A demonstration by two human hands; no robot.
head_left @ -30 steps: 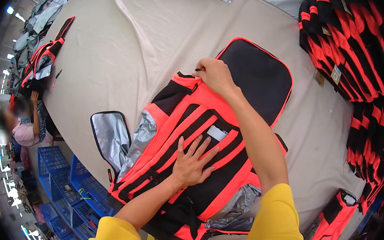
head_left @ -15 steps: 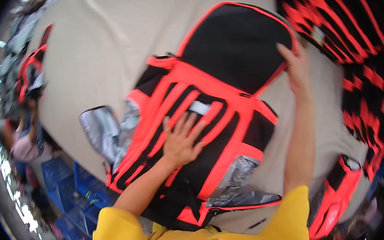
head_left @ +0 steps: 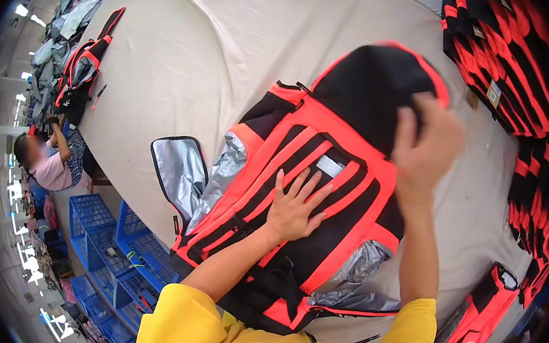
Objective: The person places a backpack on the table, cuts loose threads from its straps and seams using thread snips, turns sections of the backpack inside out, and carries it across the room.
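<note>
At the far left, a person in a pink top (head_left: 52, 171) sits by the table (head_left: 148, 71), lower body partly hidden. Below, blue plastic baskets (head_left: 108, 251) hold small items too unclear to name. At upper left, a red-and-black bag (head_left: 82, 65) lies near the table's edge.

Across the centre, a red-and-black backpack (head_left: 325, 247) lies tilted, its silver-lined side flap (head_left: 181, 170) folded out at its left. The wearer's left hand (head_left: 294, 212) rests flat on the striped panel, fingers spread, grasping nothing; just beside it is a white label (head_left: 331, 165), its print unreadable. The black top flap (head_left: 372, 91) extends toward upper right. Over its right side, the right hand (head_left: 428, 148) is motion-blurred, fingers raised; whether it touches or grips the flap cannot be told.

At lower right, another bag (head_left: 482, 310) is cut off by the frame. Stacked bags (head_left: 496, 54) fill the right side, fading into the dark lens border.
</note>
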